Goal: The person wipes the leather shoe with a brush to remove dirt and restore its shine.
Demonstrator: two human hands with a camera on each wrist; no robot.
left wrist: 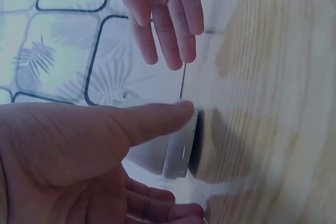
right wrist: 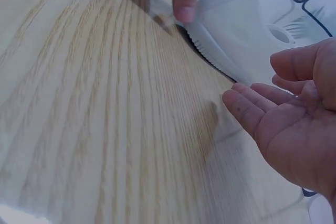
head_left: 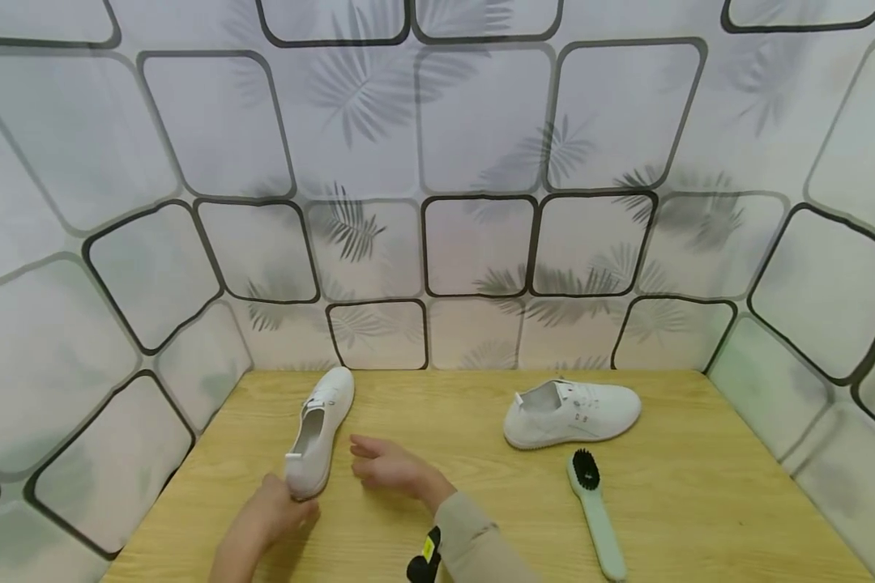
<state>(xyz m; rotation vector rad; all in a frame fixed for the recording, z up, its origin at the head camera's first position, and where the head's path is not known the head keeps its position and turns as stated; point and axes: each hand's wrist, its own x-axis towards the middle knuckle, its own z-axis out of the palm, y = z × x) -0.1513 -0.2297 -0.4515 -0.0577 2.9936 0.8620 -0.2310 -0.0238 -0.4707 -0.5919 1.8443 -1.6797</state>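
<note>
A white lace-up shoe (head_left: 323, 435) points its toe at the back edge of the wooden table, left of centre. At its heel is my left hand (head_left: 271, 510), thumb straight along the heel in the left wrist view and fingers low by the tabletop. The heel and pale sole (left wrist: 176, 150) show partly behind that thumb. My right hand (head_left: 394, 465) is held apart from the shoe, on its right side. Its fingers are loosely extended, palm toward the shoe, with nothing held in the right wrist view.
Another white shoe (head_left: 572, 414) lies at the back right, toe to the right. In front of it is a pale green brush (head_left: 596, 514) with black bristles. Patterned curtain walls (head_left: 474, 243) enclose the table (head_left: 437, 405) at the back and sides.
</note>
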